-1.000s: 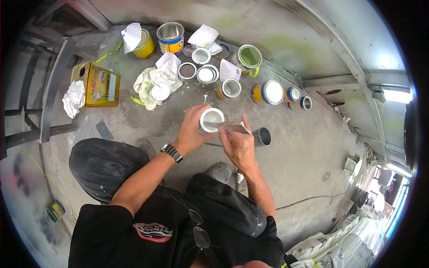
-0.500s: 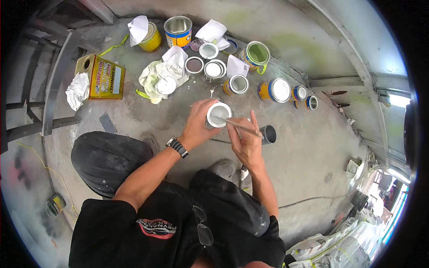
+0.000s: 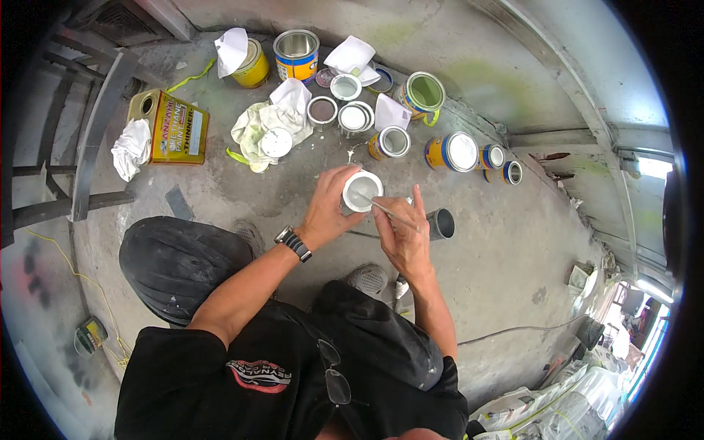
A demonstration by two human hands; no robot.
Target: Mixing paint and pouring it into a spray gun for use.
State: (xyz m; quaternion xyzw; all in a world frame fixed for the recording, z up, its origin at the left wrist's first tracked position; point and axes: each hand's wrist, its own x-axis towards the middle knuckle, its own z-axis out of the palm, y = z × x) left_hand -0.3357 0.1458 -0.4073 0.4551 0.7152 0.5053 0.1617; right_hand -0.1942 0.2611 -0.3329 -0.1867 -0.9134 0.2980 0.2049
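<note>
- Two hands, one cup: the left hand (image 3: 328,211) wraps the side of a white-rimmed cup (image 3: 364,174), its fingers curved around the wall, in front of the person and above the floor (image 3: 506,249).
- One thin flat stick (image 3: 396,215): the thumb and fingers of the right hand (image 3: 405,240) pinch it narrowly, one finger raised clear. Its far end reaches inside the cup; whether it touches the bottom cannot be told.
- One dark cylindrical container (image 3: 442,224), just beyond the right hand.
- Three tins at the back: a yellow tin (image 3: 253,72), a large open tin (image 3: 296,69) and a green-lined tin (image 3: 406,98).
- Three round containers clustered between them: a pale open pot (image 3: 345,95), a brown-filled pot (image 3: 323,123) and a white-topped pot (image 3: 356,130).
- One smaller open tin (image 3: 376,148), near the cluster; three labelled tins (image 3: 438,152) to its right, staggered in a row.
- One rectangular yellow can (image 3: 172,130) at left, with one white cloth (image 3: 132,150) against it.
- One stained cloth (image 3: 249,130), bearing one round white piece (image 3: 276,143).
- One wristwatch (image 3: 293,242), on the left wrist; one pair of eyeglasses (image 3: 337,385), hanging on the black shirt (image 3: 198,381).
</note>
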